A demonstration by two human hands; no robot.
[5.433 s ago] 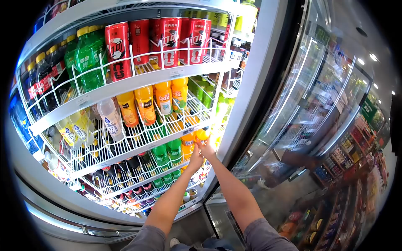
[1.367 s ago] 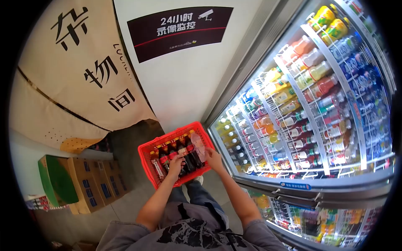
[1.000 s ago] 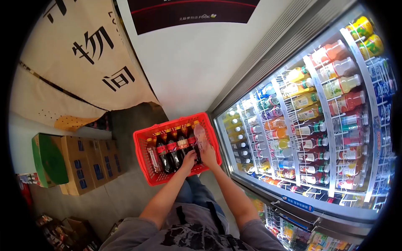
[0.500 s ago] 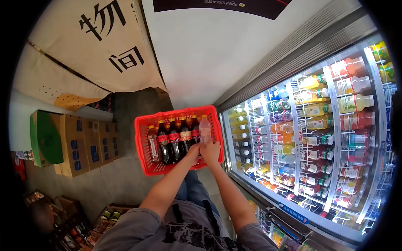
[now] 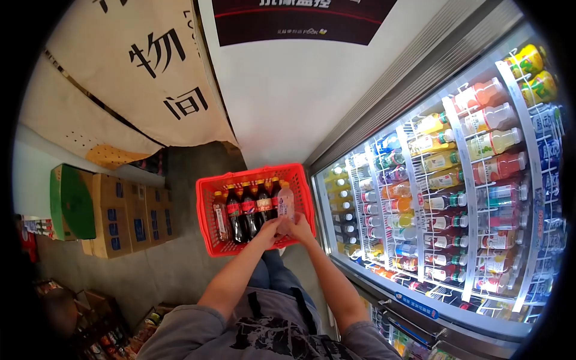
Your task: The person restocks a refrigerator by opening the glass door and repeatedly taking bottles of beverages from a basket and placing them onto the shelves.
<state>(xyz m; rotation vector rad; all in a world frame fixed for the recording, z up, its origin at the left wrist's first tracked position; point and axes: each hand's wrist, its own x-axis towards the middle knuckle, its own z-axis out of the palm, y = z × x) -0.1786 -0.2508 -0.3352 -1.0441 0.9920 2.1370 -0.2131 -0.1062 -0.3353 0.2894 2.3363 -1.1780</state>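
Both hands are over the near right part of a red basket (image 5: 207, 231). My right hand (image 5: 298, 228) is wrapped round the lower end of a clear pinkish bottle (image 5: 285, 201), which lies at the basket's right side. My left hand (image 5: 273, 231) is closed at the same bottle's base, its fingertips partly hidden against the other hand. Left of this bottle, several dark cola bottles (image 5: 235, 216) with red labels lie side by side, caps pointing away from me. A slimmer bottle (image 5: 220, 217) rests at the basket's left side.
On the right stands a lit drinks fridge (image 5: 414, 294) with several racks of bottles. Cardboard boxes (image 5: 120, 216) and a green box (image 5: 71, 203) are at the left, below a cream curtain (image 5: 120, 78). A white wall panel (image 5: 276, 108) rises behind the basket. Low shelves (image 5: 102, 324) show at bottom left.
The earliest frame shows both hands at an orange bottle in a fridge; now they are at the basket. Over the last second the pinkish bottle has settled upright in line with the cola bottles.
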